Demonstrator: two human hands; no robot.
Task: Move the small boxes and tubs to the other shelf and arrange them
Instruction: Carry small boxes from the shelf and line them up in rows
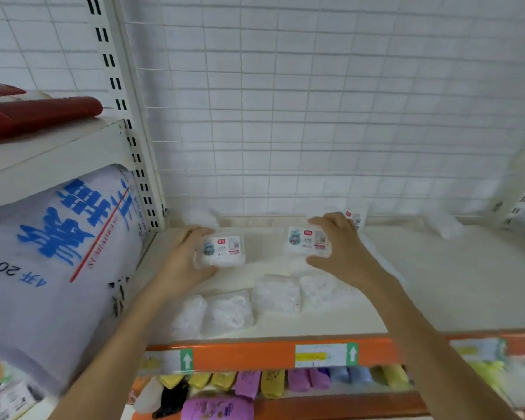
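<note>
Right at the bottom, under the orange shelf edge [255,357], hang little rolls of bags [273,383] in yellow, purple and blue. The orange shelf edge has 2 white labels with green arrows.

Just behind the orange shelf edge, on the cream shelf [437,283], lie 4 clear packets [275,294] in a loose row. They are blurry, so what is inside is hard to tell.

Farther back from the orange shelf edge are both hands. The left hand [184,256] has its fingers and thumb curled around the left side of a small clear tub [223,250] with a printed label on top. The tub sits on the shelf. The right hand [338,245] has its fingers bent over the right side of another small clear box [306,241] with the same kind of label, and the thumb is under its front edge. The 2 tubs are apart, with bare shelf between them.

Still farther from the orange shelf edge, a third small box [356,218] leans by the white wire grid [315,116] at the back, just behind the right hand.

Far left of the orange shelf edge is a big white sack [58,253] with blue writing. Above it, on a higher shelf, lies a red roll [40,113].
</note>
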